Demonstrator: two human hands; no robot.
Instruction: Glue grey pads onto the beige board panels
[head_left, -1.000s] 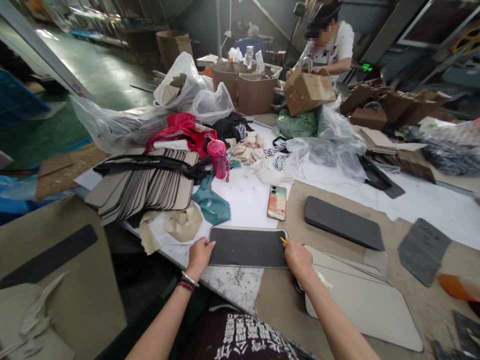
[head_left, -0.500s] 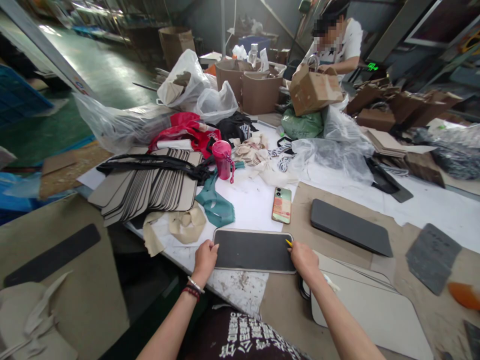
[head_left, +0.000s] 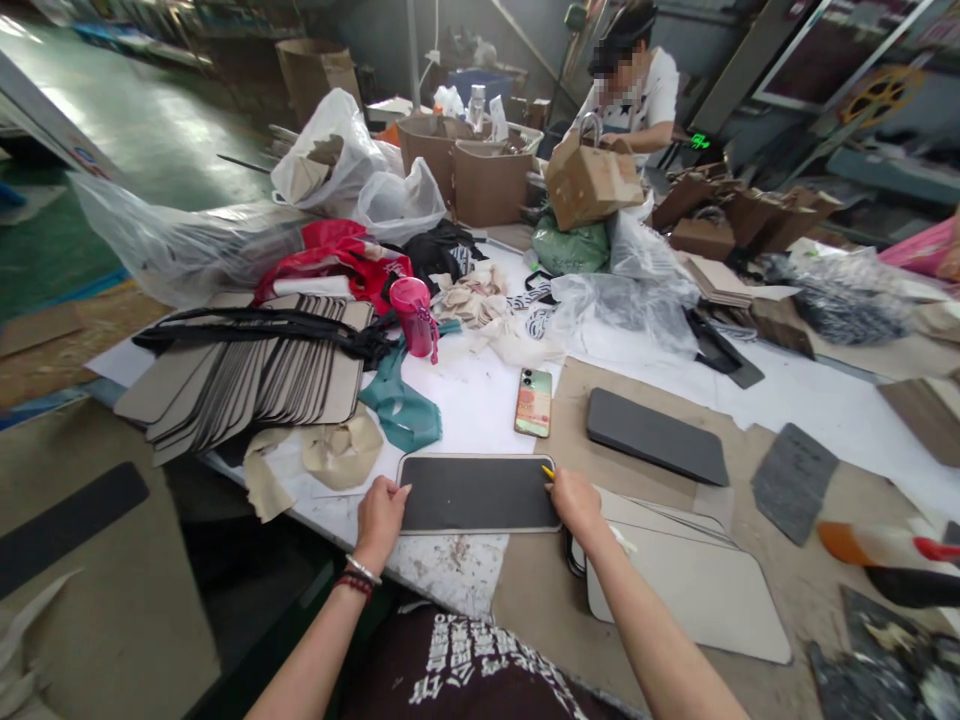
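A dark grey rectangular panel (head_left: 477, 495) with rounded corners and a pale rim lies across the near edge of the table. My left hand (head_left: 382, 518) is closed on its left end, thumb on top. At the right end, my right hand (head_left: 576, 505) grips the panel's edge; a thin yellow pen-like stick (head_left: 548, 472) pokes out from its fingers. Under my right forearm lies a stack of beige rounded panels (head_left: 690, 575). Behind it rests a stack of dark grey panels (head_left: 656, 432). A phone (head_left: 533, 402) lies just beyond the panel in my hands.
Many beige panels (head_left: 255, 385) fan out at left under a black strap. A pink cup (head_left: 414, 318), teal cloth (head_left: 401, 402) and beige fabric strip (head_left: 346, 450) lie nearby. Plastic bags and boxes (head_left: 491, 180) stand behind. A bottle with orange contents (head_left: 862, 545) lies right. A co-worker (head_left: 630, 100) is opposite.
The view has swung to the right, so everything appears shifted left and the orange bottle shows more fully. Both hands keep the same hold on the panel.
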